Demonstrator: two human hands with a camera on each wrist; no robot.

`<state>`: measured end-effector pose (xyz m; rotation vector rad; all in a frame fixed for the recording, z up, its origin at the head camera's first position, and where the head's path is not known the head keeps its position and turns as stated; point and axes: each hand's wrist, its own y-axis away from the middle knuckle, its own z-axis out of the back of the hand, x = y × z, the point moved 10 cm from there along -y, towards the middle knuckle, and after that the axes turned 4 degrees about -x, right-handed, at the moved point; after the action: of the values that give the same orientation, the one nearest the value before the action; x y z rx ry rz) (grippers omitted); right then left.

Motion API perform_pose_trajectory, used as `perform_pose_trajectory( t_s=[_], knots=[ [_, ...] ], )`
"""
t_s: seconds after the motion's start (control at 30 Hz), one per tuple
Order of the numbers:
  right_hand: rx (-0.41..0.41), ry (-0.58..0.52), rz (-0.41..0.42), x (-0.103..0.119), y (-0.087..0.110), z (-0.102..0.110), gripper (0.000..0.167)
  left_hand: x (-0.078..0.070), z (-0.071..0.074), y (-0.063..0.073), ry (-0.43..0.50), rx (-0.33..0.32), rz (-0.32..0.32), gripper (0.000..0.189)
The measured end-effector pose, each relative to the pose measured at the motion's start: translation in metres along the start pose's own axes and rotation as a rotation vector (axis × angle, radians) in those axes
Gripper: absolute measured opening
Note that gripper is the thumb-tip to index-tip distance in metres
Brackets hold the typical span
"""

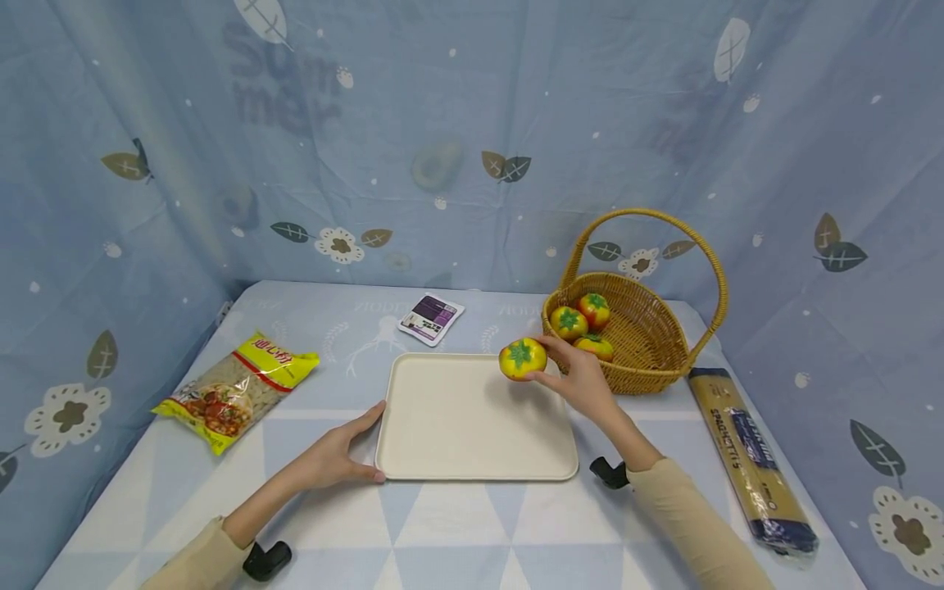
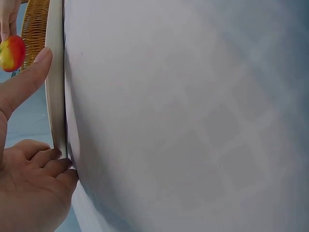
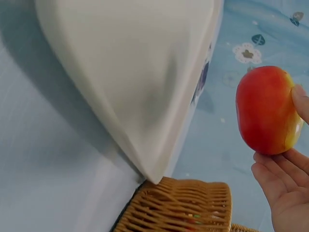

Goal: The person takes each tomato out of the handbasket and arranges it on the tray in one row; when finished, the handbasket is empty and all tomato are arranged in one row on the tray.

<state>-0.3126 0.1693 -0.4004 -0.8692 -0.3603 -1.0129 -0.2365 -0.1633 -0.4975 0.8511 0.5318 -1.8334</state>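
My right hand (image 1: pixel 578 381) pinches a yellow-and-red persimmon (image 1: pixel 523 359) with a green leafy top between thumb and fingers. It is held over the right rear part of a cream rectangular tray (image 1: pixel 472 434). In the right wrist view, the red underside of the persimmon (image 3: pixel 264 110) shows, with fingertips below it and the thumb at its side. At the tray's left edge, my left hand (image 1: pixel 335 459) rests with thumb and fingers spread, the thumb by the near corner. The left wrist view shows fingertips (image 2: pixel 57 166) right at the tray's rim.
A wicker basket (image 1: pixel 649 328) with a tall handle stands back right, holding several persimmons (image 1: pixel 569 323). A spaghetti pack (image 1: pixel 752 459) lies at the right edge, a yellow-topped food bag (image 1: pixel 236 389) at left, and a small purple-and-white packet (image 1: pixel 431 319) behind the tray.
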Motion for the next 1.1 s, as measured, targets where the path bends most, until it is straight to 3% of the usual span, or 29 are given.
perform_pose_trajectory(
  t_s=[0.4, 0.63, 1.1],
  knots=[
    [0.044, -0.072, -0.007, 0.003, -0.006, -0.019, 0.056, 0.002, -0.001, -0.002, 0.006, 0.008, -0.019, 0.112],
    [0.076, -0.107, 0.032, 0.004, -0.008, -0.036, 0.055, 0.003, -0.001, -0.002, 0.014, 0.009, -0.009, 0.111],
    [0.207, -0.176, 0.009, 0.010, -0.006, -0.076, 0.056, 0.005, -0.001, -0.002, 0.012, 0.010, 0.001, 0.112]
  ],
)
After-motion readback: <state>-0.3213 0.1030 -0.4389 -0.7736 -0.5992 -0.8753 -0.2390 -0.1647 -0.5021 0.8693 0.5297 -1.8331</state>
